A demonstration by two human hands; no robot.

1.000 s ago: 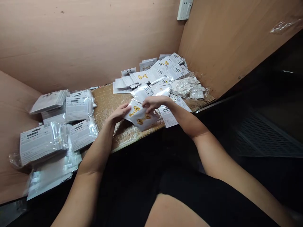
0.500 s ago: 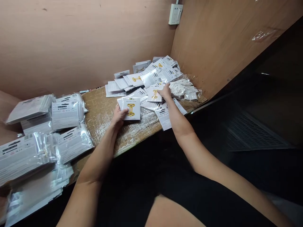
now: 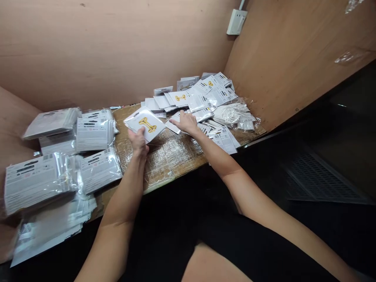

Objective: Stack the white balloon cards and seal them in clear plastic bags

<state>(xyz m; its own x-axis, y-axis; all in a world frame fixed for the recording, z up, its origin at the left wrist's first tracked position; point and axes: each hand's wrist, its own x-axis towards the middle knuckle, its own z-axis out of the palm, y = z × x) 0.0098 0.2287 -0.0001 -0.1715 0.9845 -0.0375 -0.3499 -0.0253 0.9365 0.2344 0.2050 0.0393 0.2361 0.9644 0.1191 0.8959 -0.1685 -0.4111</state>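
Observation:
My left hand (image 3: 138, 140) is closed on a white packet (image 3: 144, 124) printed with a gold letter "I" balloon, its thumb on the front. The packet is tilted, and there may be others stacked behind it. My right hand (image 3: 187, 122) rests at the near side of a loose heap, its fingers bent over a flat white packet (image 3: 174, 126) that it partly hides. Several similar packets (image 3: 198, 101) overlap behind that hand, some showing gold pictures and others printed backs. More packets (image 3: 221, 140) lie under and beside the right forearm.
Stacks of packets in clear bags (image 3: 92, 135) stand on the left of the cardboard-covered table (image 3: 164, 164). Clear plastic sleeves (image 3: 53, 231) hang over its front left edge. A bundle of thin white strips (image 3: 232, 115) lies at right. Wooden walls enclose the back and right; a socket (image 3: 236, 22) is above.
My left hand has shifted left and tilted its packet. My right hand has moved left and down onto another packet; the gold-pictured one it touched before is gone from that spot. The view has shifted.

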